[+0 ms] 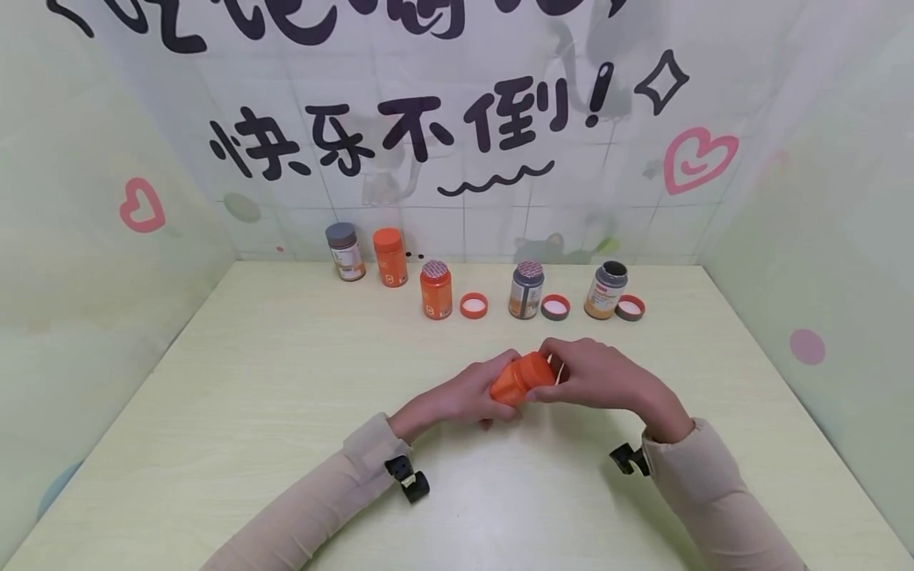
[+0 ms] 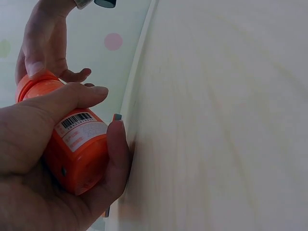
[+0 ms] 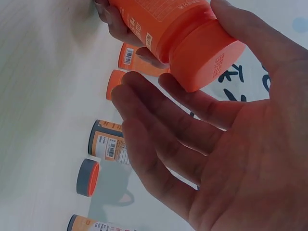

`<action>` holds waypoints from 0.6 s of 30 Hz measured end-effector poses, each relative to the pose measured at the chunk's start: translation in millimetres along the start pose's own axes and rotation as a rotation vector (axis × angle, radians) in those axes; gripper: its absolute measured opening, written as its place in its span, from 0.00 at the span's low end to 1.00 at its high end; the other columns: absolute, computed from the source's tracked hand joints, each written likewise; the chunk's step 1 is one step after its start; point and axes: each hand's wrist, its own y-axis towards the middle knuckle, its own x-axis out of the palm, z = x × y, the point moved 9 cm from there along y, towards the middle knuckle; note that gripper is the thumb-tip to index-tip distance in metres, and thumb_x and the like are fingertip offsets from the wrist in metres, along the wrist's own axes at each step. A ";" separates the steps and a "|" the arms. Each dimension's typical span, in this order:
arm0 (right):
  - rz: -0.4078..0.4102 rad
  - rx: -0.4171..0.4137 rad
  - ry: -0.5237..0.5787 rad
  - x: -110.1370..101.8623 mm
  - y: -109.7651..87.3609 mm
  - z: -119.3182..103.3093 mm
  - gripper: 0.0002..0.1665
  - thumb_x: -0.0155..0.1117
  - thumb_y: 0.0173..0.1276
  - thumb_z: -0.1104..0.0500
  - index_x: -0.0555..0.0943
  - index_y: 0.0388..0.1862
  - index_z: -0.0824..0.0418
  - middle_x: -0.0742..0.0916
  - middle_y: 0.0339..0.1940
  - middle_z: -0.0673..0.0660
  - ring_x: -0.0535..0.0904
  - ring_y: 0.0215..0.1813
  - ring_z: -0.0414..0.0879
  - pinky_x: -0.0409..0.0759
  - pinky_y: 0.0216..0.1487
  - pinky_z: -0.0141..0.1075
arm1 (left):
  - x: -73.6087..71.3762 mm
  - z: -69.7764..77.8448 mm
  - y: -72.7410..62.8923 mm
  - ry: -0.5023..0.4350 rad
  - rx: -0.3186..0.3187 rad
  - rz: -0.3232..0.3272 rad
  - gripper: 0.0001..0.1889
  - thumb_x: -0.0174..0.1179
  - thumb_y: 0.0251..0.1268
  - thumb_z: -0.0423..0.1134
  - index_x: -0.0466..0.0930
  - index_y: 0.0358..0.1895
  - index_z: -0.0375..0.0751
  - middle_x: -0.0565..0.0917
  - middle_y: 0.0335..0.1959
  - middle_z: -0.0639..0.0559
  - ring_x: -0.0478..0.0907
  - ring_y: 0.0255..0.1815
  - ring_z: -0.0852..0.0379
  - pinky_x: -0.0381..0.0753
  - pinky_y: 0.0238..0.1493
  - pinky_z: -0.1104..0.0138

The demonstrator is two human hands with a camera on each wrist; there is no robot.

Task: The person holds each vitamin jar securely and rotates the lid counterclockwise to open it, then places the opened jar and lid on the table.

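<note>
Tilted above the table, an orange plastic bottle (image 1: pixel 508 387) lies in my left hand (image 1: pixel 477 392), which grips its body; a barcode label shows in the left wrist view. The orange cap (image 3: pixel 208 57) is on the bottle. My right hand (image 1: pixel 598 376) pinches this cap between thumb and index finger, while its other fingers stand apart from the bottle in the right wrist view. Behind the hands stands another orange bottle (image 1: pixel 437 295) without its cap, a patterned seal over its mouth. Its cap (image 1: pixel 474 305) lies upturned beside it.
At the back left stand a capped grey bottle (image 1: pixel 347 254) and a capped orange bottle (image 1: pixel 390 258). Further right are a sealed grey bottle (image 1: pixel 526 293) and an uncapped grey bottle (image 1: pixel 605 293) with a dark mouth. Upturned caps (image 1: pixel 555 307) lie beside both. A printed wall curtain (image 1: pixel 428 214) rises behind.
</note>
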 end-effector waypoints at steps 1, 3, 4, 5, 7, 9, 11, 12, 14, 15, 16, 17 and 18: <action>-0.001 -0.009 0.005 0.0 0.2 -0.7 0.29 0.73 0.64 0.37 0.79 0.53 0.55 0.88 0.40 0.50 0.81 0.37 0.40 0.81 0.38 0.35 | -0.1 -0.1 0.1 0.002 -0.001 0.002 0.27 0.69 0.64 0.34 0.67 0.61 0.55 0.79 0.43 0.50 0.80 0.30 0.55 0.84 0.26 0.66; -0.005 -0.025 0.021 0.3 0.3 -2.2 0.29 0.73 0.64 0.38 0.79 0.53 0.54 0.88 0.39 0.49 0.82 0.37 0.40 0.81 0.39 0.35 | -0.2 -0.4 0.0 0.003 -0.004 0.003 0.27 0.69 0.64 0.34 0.67 0.61 0.55 0.79 0.43 0.50 0.80 0.30 0.55 0.84 0.26 0.66; -0.006 -0.034 0.031 0.4 0.3 -3.2 0.29 0.73 0.64 0.38 0.78 0.53 0.54 0.88 0.39 0.49 0.82 0.37 0.40 0.81 0.39 0.35 | -0.1 -0.7 0.0 0.004 -0.005 0.002 0.27 0.69 0.64 0.34 0.67 0.61 0.55 0.79 0.43 0.50 0.80 0.30 0.56 0.84 0.26 0.66; -0.006 -0.042 0.038 0.6 -0.1 -4.3 0.28 0.73 0.64 0.38 0.78 0.53 0.54 0.88 0.38 0.48 0.81 0.37 0.41 0.81 0.39 0.36 | 0.0 -0.5 -0.2 0.005 -0.006 0.002 0.27 0.69 0.64 0.34 0.67 0.61 0.55 0.79 0.43 0.50 0.80 0.31 0.55 0.84 0.26 0.66; -0.003 -0.057 0.051 0.8 -0.7 -6.7 0.28 0.73 0.65 0.37 0.78 0.53 0.53 0.87 0.36 0.47 0.81 0.36 0.41 0.81 0.38 0.36 | 0.0 0.0 -0.4 0.009 -0.006 0.001 0.26 0.69 0.64 0.34 0.67 0.61 0.55 0.79 0.43 0.50 0.80 0.31 0.55 0.84 0.26 0.67; 0.012 -0.067 0.057 0.3 -1.7 -9.0 0.28 0.72 0.65 0.37 0.78 0.53 0.52 0.86 0.34 0.46 0.80 0.36 0.42 0.80 0.38 0.36 | 0.2 0.4 -0.7 0.012 -0.007 -0.002 0.26 0.69 0.64 0.34 0.67 0.61 0.56 0.79 0.43 0.50 0.80 0.32 0.55 0.83 0.26 0.67; 0.037 -0.070 0.060 -1.0 -2.4 -11.1 0.26 0.70 0.67 0.36 0.78 0.52 0.50 0.86 0.33 0.45 0.80 0.35 0.43 0.79 0.37 0.36 | 0.0 0.8 -0.8 0.014 -0.007 -0.003 0.27 0.69 0.65 0.34 0.67 0.61 0.56 0.79 0.44 0.51 0.79 0.33 0.55 0.83 0.26 0.68; 0.050 -0.075 0.062 -1.8 -2.5 -12.5 0.25 0.69 0.68 0.35 0.79 0.52 0.50 0.86 0.33 0.45 0.80 0.36 0.42 0.79 0.37 0.36 | 0.1 0.9 -0.9 0.018 -0.007 -0.005 0.27 0.69 0.65 0.35 0.67 0.61 0.56 0.79 0.44 0.51 0.79 0.33 0.55 0.83 0.26 0.68; 0.074 -0.080 0.059 -2.8 -2.4 -14.6 0.23 0.66 0.70 0.35 0.79 0.51 0.49 0.86 0.34 0.44 0.80 0.36 0.42 0.79 0.38 0.36 | 0.2 0.7 -1.1 0.021 -0.009 -0.008 0.27 0.69 0.66 0.35 0.66 0.62 0.57 0.79 0.45 0.51 0.79 0.32 0.55 0.83 0.26 0.69; 0.082 -0.078 0.057 -3.0 -2.3 -15.2 0.23 0.65 0.71 0.35 0.80 0.51 0.49 0.86 0.34 0.44 0.80 0.36 0.41 0.79 0.38 0.36 | 0.3 0.6 -1.2 0.021 -0.009 -0.010 0.27 0.69 0.66 0.35 0.66 0.62 0.57 0.78 0.45 0.51 0.79 0.32 0.55 0.82 0.26 0.69; 0.087 -0.076 0.054 -3.1 -2.1 -15.7 0.23 0.64 0.72 0.35 0.80 0.51 0.49 0.86 0.34 0.44 0.80 0.36 0.41 0.79 0.39 0.36 | 0.4 0.4 -1.2 0.018 -0.010 -0.011 0.27 0.69 0.66 0.35 0.66 0.62 0.57 0.78 0.46 0.51 0.79 0.32 0.55 0.82 0.26 0.69; 0.088 -0.074 0.051 -3.0 -1.8 -16.0 0.23 0.64 0.72 0.35 0.80 0.52 0.50 0.86 0.34 0.45 0.80 0.36 0.41 0.79 0.39 0.36 | 0.4 0.3 -1.3 0.019 -0.012 -0.011 0.27 0.68 0.66 0.35 0.66 0.62 0.57 0.78 0.46 0.51 0.79 0.32 0.56 0.83 0.26 0.69; 0.085 -0.069 0.047 -2.7 -1.6 -15.8 0.24 0.64 0.72 0.35 0.80 0.52 0.51 0.87 0.35 0.45 0.80 0.37 0.40 0.79 0.39 0.36 | 0.3 0.0 -1.5 0.017 -0.014 -0.011 0.27 0.69 0.66 0.35 0.66 0.62 0.57 0.78 0.46 0.51 0.79 0.32 0.56 0.83 0.26 0.69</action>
